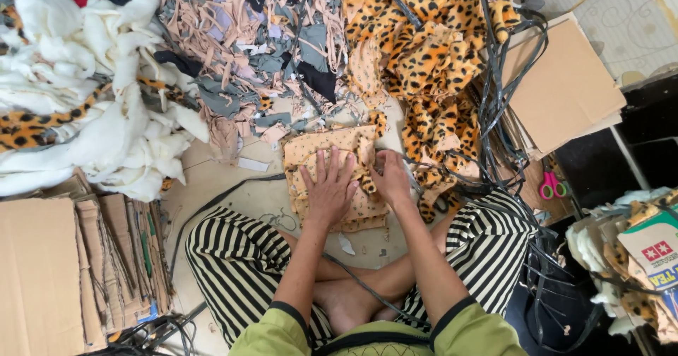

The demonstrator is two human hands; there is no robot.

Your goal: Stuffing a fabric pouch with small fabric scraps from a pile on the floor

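I sit cross-legged on the floor in striped trousers. My left hand (329,186) lies flat, fingers spread, on a stack of tan spotted fabric pieces (321,147) in front of my knees. My right hand (390,178) rests on the stack's right edge, fingers curled around a small leopard-print strip (366,183) there. The stack lies on the pale floor, touching a heap of leopard-print plush (424,59) behind it.
White fluffy stuffing (106,95) piles at the left, grey and pink fabric scraps (247,38) behind. Cardboard sheets (42,271) stack at lower left and cardboard (565,87) at upper right. Black straps (494,102) and pink-handled scissors (551,184) lie right. A printed bag (653,253) stands far right.
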